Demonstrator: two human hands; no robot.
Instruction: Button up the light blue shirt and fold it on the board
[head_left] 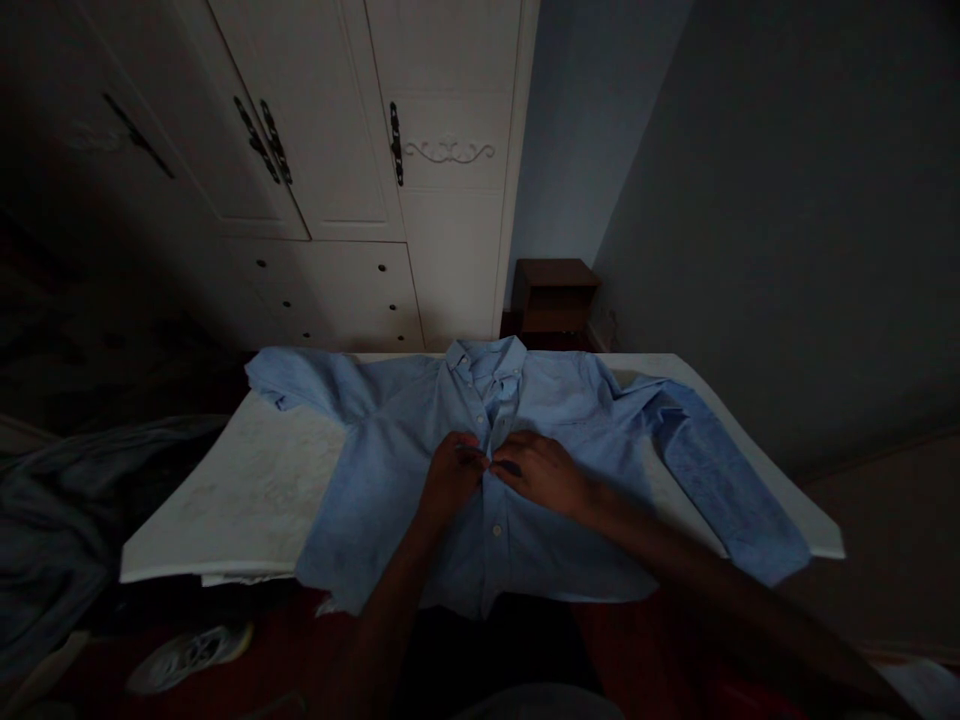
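Observation:
A light blue button-up shirt (397, 470) lies face up on a white table, its collar at the far edge and its sleeves spread to both sides. The collar and upper front hang apart, while lower down the front edges overlap, with a button showing below my hands. My left hand (454, 470) pinches the shirt's front placket near the middle of the chest. Right beside it, my right hand (540, 468) closes its fingers on the same placket. The fingertips of both hands nearly meet, and what lies between them is hidden.
The white table (240, 490) runs wide, with the shirt's hem over its near edge. Behind it stand a white wardrobe (457, 230) and a small brown nightstand (556, 290). Dark cloth (97, 510) lies at the left, and a shoe (191, 655) sits on the red floor.

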